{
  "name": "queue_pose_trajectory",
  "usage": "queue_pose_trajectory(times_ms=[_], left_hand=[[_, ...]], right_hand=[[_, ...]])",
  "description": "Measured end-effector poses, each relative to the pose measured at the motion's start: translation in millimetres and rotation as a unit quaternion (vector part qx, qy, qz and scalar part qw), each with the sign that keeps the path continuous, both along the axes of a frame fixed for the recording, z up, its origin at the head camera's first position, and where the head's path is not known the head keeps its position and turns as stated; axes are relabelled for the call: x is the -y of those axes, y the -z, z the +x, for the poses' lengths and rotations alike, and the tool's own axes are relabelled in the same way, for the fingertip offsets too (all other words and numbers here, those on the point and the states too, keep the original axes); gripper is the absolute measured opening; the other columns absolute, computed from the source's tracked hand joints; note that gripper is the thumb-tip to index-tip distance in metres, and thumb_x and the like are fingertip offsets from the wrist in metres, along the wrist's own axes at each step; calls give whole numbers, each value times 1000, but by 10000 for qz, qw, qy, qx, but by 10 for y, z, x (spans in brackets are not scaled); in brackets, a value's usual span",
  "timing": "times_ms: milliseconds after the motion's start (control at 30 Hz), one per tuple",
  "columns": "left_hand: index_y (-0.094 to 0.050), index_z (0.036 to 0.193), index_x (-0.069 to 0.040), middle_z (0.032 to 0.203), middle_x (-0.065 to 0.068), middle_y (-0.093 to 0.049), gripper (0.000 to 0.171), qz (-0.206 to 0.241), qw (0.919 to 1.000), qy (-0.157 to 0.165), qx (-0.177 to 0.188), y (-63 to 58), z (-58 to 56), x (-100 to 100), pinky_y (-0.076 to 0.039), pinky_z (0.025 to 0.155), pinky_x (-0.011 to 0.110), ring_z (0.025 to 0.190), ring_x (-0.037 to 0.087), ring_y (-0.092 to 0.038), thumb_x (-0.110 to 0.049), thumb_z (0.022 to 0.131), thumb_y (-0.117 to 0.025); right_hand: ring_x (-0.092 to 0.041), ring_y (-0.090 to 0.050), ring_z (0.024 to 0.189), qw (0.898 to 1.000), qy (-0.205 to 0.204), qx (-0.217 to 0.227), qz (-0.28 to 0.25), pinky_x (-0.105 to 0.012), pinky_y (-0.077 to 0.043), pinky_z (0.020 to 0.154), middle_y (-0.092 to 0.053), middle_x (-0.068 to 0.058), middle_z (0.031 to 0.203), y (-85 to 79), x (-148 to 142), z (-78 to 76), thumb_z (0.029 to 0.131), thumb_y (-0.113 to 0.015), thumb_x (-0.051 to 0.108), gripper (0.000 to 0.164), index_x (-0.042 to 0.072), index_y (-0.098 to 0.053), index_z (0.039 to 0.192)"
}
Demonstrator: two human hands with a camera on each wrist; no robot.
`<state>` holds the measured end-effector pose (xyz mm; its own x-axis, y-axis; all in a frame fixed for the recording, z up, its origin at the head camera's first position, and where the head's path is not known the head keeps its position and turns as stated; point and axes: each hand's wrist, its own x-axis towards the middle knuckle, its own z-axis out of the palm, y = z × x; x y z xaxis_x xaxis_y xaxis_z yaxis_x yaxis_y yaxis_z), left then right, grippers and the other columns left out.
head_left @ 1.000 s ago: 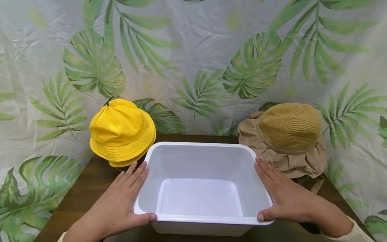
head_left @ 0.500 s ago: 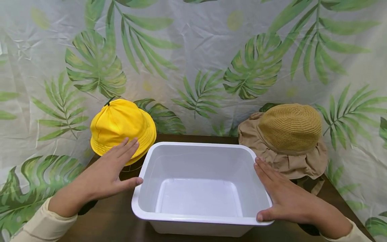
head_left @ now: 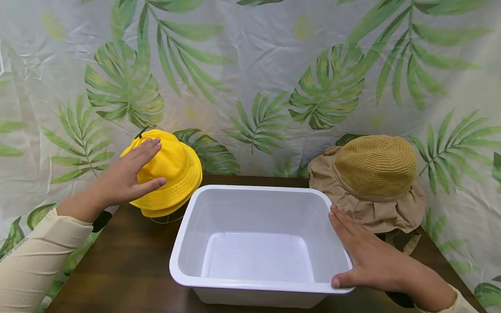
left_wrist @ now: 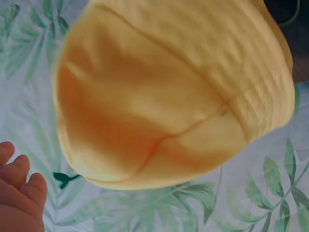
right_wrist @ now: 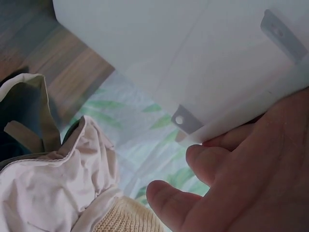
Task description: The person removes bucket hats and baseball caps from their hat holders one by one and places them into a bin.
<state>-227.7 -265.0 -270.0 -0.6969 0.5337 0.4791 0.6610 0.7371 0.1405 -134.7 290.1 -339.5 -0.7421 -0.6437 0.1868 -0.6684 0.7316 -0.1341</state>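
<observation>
A white, rectangular plastic tub with rounded corners (head_left: 258,284) stands on a dark brown wooden table (head_left: 129,256). The person's right hand (head_left: 360,254) rests on the tub's right rim, its thumb on the near right corner and its extended fingers against the outside. The left hand (head_left: 119,180), fingers straight and holding nothing, hovers left of the tub, beside a bright yellow cloth bucket hat (head_left: 172,167); the left wrist view shows fingers and fabric apart. That hat sits crown up at the tub's far left; a tan hat with knitted crown and ruffled cloth brim (head_left: 375,167) sits at its far right. Leaf-printed pale cloth (head_left: 250,56) hangs behind the tub.
</observation>
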Motion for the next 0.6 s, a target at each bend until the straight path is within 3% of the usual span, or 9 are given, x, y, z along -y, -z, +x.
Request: queue_pose_trajectory(times_ms=[267,600], left_hand=[[-27,154,5,160,23,-23,84,-123,9978,-370,531,-161,-267,73,-17,116,57,148,40,-16,-34,92,-69],[-17,156,3,161,25,-16,84,-236,9897,-903,1082,-201,-493,206,-15,116,59,148,43,-13,-42,98,-58]], right_hand=[[-8,6,149,10000,31,8,-48,-9,6,109,-11,-22,163,8,-2,3,71,-76,66,127,-3,-12,157],[-16,-4,150,9999,-5,83,-112,-7,4,108,-9,-20,164,19,-8,4,73,-75,65,126,0,-10,158]])
